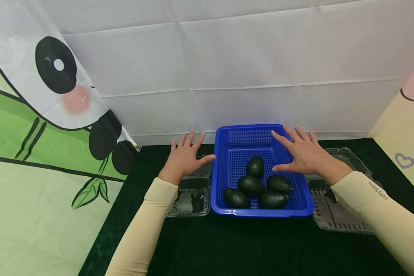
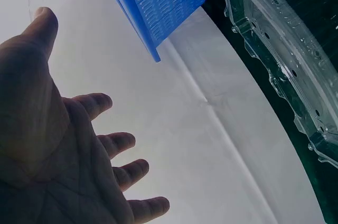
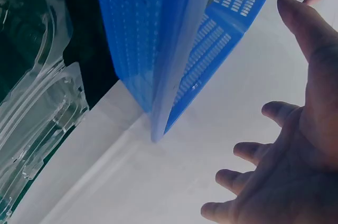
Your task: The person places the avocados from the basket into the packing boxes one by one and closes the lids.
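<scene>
A blue plastic basket point(image 1: 224, 168) stands on the dark green cloth, holding several dark green avocados point(image 1: 250, 185) gathered mostly toward its near side. My left hand point(image 1: 183, 161) hovers over the clear container at the basket's left, fingers spread and nothing held. Above the basket's right side is my right hand point(image 1: 305, 155), its fingers also spread and its palm bare. Both wrist views show the palms, the left palm point(image 2: 63, 150) and the right palm point(image 3: 296, 166), apart from the basket walls.
Left of the basket sits a clear plastic clamshell container point(image 1: 193, 195). Another clear container point(image 1: 338, 211) lies at the right, partly hidden by my right forearm. Behind the table hangs a white cloth wall point(image 1: 227, 69), with a cartoon print point(image 1: 65, 99) at left.
</scene>
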Demonstrator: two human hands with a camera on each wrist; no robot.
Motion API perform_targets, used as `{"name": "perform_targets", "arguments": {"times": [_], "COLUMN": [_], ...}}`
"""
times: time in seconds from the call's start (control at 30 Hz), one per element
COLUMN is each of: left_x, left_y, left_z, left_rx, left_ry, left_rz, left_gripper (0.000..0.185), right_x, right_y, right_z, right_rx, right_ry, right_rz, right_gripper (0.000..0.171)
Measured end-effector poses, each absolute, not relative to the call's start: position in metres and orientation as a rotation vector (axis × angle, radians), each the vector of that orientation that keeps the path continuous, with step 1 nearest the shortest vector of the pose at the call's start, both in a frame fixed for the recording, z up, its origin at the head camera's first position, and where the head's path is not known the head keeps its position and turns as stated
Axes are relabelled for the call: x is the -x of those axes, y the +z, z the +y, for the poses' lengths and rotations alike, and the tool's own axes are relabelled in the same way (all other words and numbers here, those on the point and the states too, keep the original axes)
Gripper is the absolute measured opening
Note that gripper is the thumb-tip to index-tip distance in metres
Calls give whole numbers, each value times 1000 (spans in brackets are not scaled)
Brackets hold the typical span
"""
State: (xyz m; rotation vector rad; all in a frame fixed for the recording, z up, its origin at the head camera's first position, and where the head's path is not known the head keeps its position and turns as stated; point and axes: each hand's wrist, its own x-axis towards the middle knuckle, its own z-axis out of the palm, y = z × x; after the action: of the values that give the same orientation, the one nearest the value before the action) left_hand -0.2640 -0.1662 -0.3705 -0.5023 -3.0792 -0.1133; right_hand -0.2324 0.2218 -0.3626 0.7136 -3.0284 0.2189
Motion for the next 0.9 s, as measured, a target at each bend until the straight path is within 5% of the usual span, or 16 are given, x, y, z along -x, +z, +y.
{"name": "perform_targets", "arguments": {"times": [0.4,0.9], "left_x": [262,264], "left_y": [-373,-373], "left_z": [-167,-161], "left_rx": [521,529], "left_ry": [-129,-145], "left_rz": [-3063,-3089], "left_gripper": [95,94], "right_x": [219,213], "right_y": [-369,-384], "right_z": [204,198], "right_rx": [-829,-877], "right_ry": [192,133], "right_rz": [-3044,-3139], "right_gripper": [108,77]}}
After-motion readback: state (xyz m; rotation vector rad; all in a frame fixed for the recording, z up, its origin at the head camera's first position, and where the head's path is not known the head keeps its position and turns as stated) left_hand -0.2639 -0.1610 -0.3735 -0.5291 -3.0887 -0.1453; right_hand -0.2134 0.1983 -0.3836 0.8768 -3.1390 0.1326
